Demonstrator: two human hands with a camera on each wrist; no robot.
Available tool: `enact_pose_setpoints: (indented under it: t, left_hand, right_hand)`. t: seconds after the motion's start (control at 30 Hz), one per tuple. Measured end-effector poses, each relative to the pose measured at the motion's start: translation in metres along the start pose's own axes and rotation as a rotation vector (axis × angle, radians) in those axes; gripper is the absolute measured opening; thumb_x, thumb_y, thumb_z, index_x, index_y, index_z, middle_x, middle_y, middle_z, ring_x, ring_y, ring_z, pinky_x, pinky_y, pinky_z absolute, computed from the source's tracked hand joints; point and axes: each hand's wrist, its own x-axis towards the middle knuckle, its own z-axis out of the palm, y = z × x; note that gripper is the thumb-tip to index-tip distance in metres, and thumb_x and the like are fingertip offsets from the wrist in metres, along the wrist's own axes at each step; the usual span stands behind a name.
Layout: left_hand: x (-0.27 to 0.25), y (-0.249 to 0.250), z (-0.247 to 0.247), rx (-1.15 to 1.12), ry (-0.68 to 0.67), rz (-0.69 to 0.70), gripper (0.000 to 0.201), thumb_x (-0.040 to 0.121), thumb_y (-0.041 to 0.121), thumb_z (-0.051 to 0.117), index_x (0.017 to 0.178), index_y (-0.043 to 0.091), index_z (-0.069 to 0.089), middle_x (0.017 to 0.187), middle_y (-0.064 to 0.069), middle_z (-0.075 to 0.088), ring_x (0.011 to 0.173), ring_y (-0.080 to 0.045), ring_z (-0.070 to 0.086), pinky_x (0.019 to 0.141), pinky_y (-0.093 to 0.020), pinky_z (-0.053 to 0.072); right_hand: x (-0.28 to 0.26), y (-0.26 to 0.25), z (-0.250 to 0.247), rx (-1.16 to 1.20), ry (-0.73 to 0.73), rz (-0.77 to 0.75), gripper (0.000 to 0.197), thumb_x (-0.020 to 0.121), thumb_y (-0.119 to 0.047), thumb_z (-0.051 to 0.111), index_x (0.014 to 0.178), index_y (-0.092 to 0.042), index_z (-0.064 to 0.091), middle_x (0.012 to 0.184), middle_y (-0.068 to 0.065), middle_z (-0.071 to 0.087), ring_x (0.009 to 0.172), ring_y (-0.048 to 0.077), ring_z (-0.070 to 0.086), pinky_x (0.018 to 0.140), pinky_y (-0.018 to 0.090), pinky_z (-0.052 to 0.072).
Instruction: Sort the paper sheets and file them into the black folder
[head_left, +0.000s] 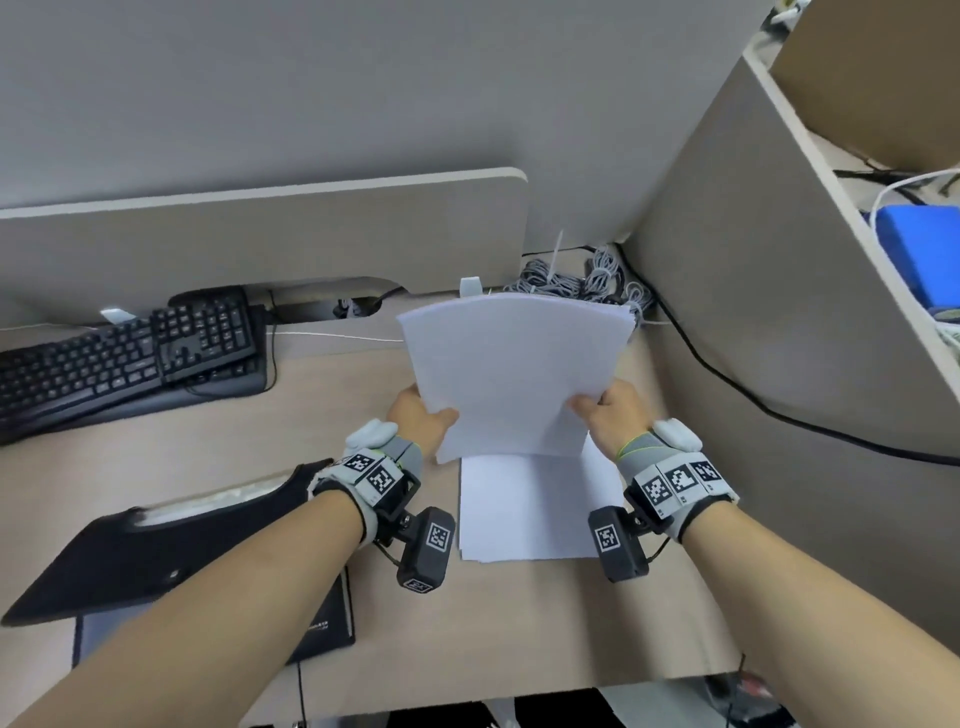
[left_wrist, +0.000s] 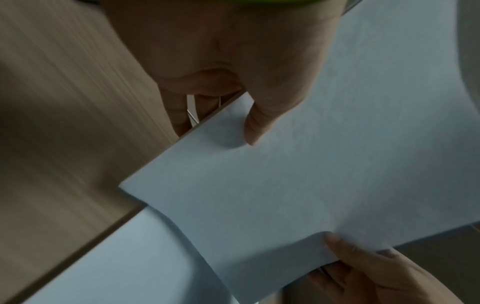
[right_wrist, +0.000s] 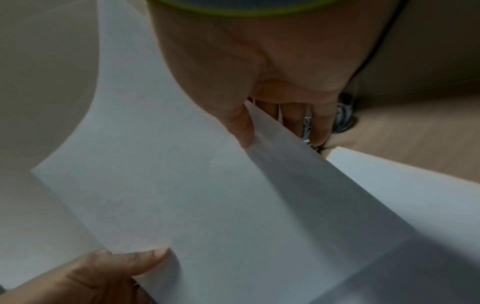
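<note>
In the head view, both hands hold a stack (head_left: 511, 374) of white sheets above the desk (head_left: 218, 441), and its far edge rises toward the partition. The left hand (head_left: 418, 415) grips the near left side of the stack, with the thumb on top and the fingers under it. The right hand (head_left: 615, 410) grips the near right side in the same way. More sheets (head_left: 524, 512) lie flat on the desk, just near of the held stack, between the two wrists. The folder (head_left: 156, 556) is black and lies at the near left, partly under the left forearm; whether it is open or closed I cannot tell. A keyboard (head_left: 124, 353) is at the far left, and a bundle of cables (head_left: 582, 283) lies at the far edge of the desk, behind the stack.

In the left wrist view, the left hand (left_wrist: 233, 67) pinches the edge of the stack (left_wrist: 298, 174), thumb on the upper side, fingers below. The right hand (left_wrist: 376, 275) holds the opposite side. The flat sheets (left_wrist: 116, 267) are seen under the stack.

In the right wrist view, the right hand (right_wrist: 259, 72) pinches the stack (right_wrist: 194, 185) with the thumb on top. The left hand (right_wrist: 103, 275) presses its thumb on the other side. The sheets (right_wrist: 402, 185) on the desk are at the right.
</note>
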Motion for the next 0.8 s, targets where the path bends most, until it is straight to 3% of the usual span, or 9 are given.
enact_pose_setpoints:
  t: [0.1, 0.2, 0.3, 0.43, 0.47, 0.53, 0.63, 0.7, 0.8]
  left_hand:
    - [-0.020, -0.005, -0.033, 0.011, 0.057, -0.018, 0.031, 0.084, 0.007, 0.069, 0.113, -0.004, 0.063, 0.113, -0.018, 0.067, 0.104, -0.032, 0.064, 0.080, -0.028, 0.046]
    - [-0.048, -0.019, -0.078, -0.054, 0.165, -0.062, 0.034, 0.088, 0.008, 0.066, 0.119, -0.003, 0.060, 0.118, -0.016, 0.065, 0.109, -0.030, 0.062, 0.082, -0.028, 0.045]
    - [-0.078, -0.045, -0.124, -0.036, 0.270, -0.109, 0.033, 0.090, 0.017, 0.065, 0.119, 0.002, 0.062, 0.114, -0.011, 0.066, 0.103, -0.024, 0.062, 0.077, -0.025, 0.043]
    - [-0.108, -0.096, -0.168, 0.020, 0.299, -0.226, 0.023, 0.089, 0.035, 0.066, 0.086, 0.012, 0.063, 0.092, -0.015, 0.073, 0.083, -0.031, 0.071, 0.074, -0.040, 0.058]
    - [-0.115, -0.110, -0.177, 0.005, 0.302, -0.273, 0.031, 0.087, 0.040, 0.066, 0.076, 0.013, 0.058, 0.082, -0.015, 0.073, 0.074, -0.030, 0.072, 0.070, -0.044, 0.060]
    - [-0.128, -0.137, -0.191, 0.014, 0.271, -0.363, 0.043, 0.086, 0.049, 0.065, 0.065, 0.012, 0.054, 0.067, -0.010, 0.072, 0.060, -0.023, 0.070, 0.062, -0.039, 0.061]
    - [-0.129, -0.185, -0.210, 0.249, 0.219, -0.405, 0.050, 0.084, 0.058, 0.061, 0.056, 0.016, 0.059, 0.060, 0.001, 0.068, 0.062, -0.021, 0.067, 0.064, -0.029, 0.054]
    - [-0.117, -0.221, -0.228, 0.352, 0.167, -0.448, 0.037, 0.077, 0.054, 0.059, 0.063, 0.021, 0.064, 0.068, 0.004, 0.067, 0.070, -0.021, 0.066, 0.073, -0.030, 0.055]
    - [-0.104, -0.237, -0.249, 0.389, 0.123, -0.421, 0.012, 0.073, 0.035, 0.056, 0.071, 0.032, 0.068, 0.082, 0.006, 0.072, 0.074, -0.020, 0.067, 0.076, -0.034, 0.058]
  right_hand:
    - [0.002, -0.027, 0.017, -0.021, -0.075, -0.082, 0.009, 0.082, -0.014, 0.058, 0.084, -0.009, 0.066, 0.083, 0.009, 0.068, 0.081, 0.029, 0.063, 0.072, 0.037, 0.050]
    - [-0.008, -0.064, 0.048, -0.027, -0.170, -0.162, 0.012, 0.078, -0.022, 0.055, 0.075, -0.012, 0.062, 0.073, 0.005, 0.060, 0.071, 0.022, 0.055, 0.065, 0.032, 0.044]
    - [-0.025, -0.098, 0.085, -0.045, -0.281, -0.238, 0.013, 0.085, -0.012, 0.057, 0.073, -0.016, 0.059, 0.068, 0.000, 0.057, 0.064, 0.015, 0.051, 0.062, 0.025, 0.037]
    - [-0.049, -0.123, 0.127, -0.102, -0.360, -0.293, 0.037, 0.090, -0.011, 0.056, 0.059, -0.026, 0.042, 0.058, -0.010, 0.042, 0.056, 0.008, 0.040, 0.051, 0.019, 0.028]
    - [-0.057, -0.129, 0.138, -0.123, -0.385, -0.302, 0.033, 0.091, -0.012, 0.056, 0.062, -0.023, 0.044, 0.059, -0.009, 0.042, 0.057, 0.009, 0.040, 0.050, 0.020, 0.029]
    - [-0.070, -0.138, 0.156, -0.135, -0.442, -0.342, 0.027, 0.092, -0.011, 0.056, 0.068, -0.021, 0.048, 0.063, -0.007, 0.045, 0.059, 0.007, 0.041, 0.055, 0.021, 0.033]
    - [-0.083, -0.148, 0.183, -0.147, -0.488, -0.428, 0.019, 0.088, -0.003, 0.055, 0.080, -0.020, 0.058, 0.074, 0.000, 0.060, 0.069, 0.016, 0.053, 0.067, 0.026, 0.043]
    - [-0.088, -0.154, 0.202, -0.141, -0.487, -0.453, 0.021, 0.086, 0.001, 0.054, 0.096, -0.014, 0.065, 0.091, 0.005, 0.068, 0.085, 0.022, 0.061, 0.079, 0.034, 0.047]
    - [-0.093, -0.163, 0.219, -0.121, -0.465, -0.429, 0.026, 0.087, 0.002, 0.053, 0.106, -0.011, 0.065, 0.098, 0.001, 0.067, 0.093, 0.020, 0.061, 0.082, 0.030, 0.045]
